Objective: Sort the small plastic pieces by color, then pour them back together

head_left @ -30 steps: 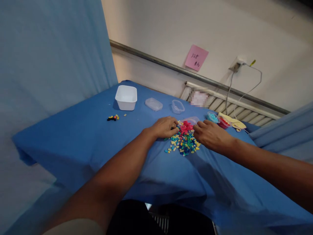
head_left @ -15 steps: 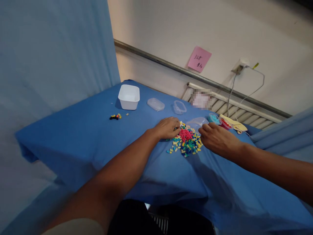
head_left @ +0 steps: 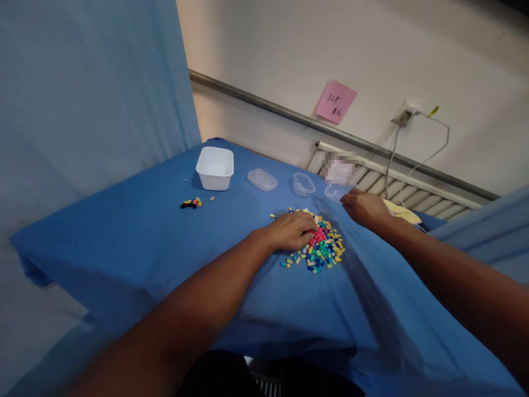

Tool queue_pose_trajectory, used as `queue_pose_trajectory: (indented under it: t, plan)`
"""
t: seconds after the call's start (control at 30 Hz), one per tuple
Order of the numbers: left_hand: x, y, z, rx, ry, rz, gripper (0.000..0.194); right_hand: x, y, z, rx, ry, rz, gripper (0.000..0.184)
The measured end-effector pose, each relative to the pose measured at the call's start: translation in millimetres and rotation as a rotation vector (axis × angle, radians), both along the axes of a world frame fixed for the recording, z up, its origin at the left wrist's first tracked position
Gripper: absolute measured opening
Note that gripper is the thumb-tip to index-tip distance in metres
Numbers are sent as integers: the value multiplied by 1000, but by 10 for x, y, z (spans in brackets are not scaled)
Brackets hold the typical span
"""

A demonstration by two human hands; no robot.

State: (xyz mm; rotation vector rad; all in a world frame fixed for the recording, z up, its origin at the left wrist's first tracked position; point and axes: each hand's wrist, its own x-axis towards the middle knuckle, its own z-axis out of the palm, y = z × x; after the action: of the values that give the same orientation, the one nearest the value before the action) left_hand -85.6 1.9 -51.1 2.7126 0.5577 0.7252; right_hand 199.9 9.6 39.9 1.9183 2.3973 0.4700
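A loose pile of small toy building bricks [head_left: 326,251], in pink, yellow, green, blue and white, lies on the blue cloth. My left hand [head_left: 292,230] rests over the pile's left side, its bent fingers apart from the thumb and touching the pink bricks [head_left: 318,237]. Up and to the right, my right hand [head_left: 367,208] is closed on the near edge of a clear plastic container [head_left: 334,192]. That hand hides part of the container. Left of it stands another clear tub [head_left: 303,184].
Clear lids [head_left: 262,180] lie stacked near a white plastic bin [head_left: 215,168]. Several black, yellow and orange bricks [head_left: 192,203] sit before the bin. At the right back is a yellow cloth [head_left: 401,211]. A radiator [head_left: 372,184] and cables border the table.
My right hand has moved up and away from the pile with the clear container. My left hand has shifted right and nearer me, onto the pink bricks. The filled tubs are now hidden.
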Motion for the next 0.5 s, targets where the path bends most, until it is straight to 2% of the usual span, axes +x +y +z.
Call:
queue_pose_trajectory:
  t: [0.07,0.2,0.27,0.4,0.5]
  plan:
    - [20,-23,-15,21,4,-6,29,-11,233,-211,21,185,-76,33]
    - [38,-57,-36,33,85,-53,40,-117,668,-582,59,346,-157,37]
    - [30,-54,-24,34,118,-78,37,-173,849,-717,71,431,-178,38]
    - [-34,-20,36,73,182,-22,29,-201,1007,-854,104,585,-162,44]
    - [-85,3,66,88,199,70,30,-76,862,-849,147,662,-136,49]
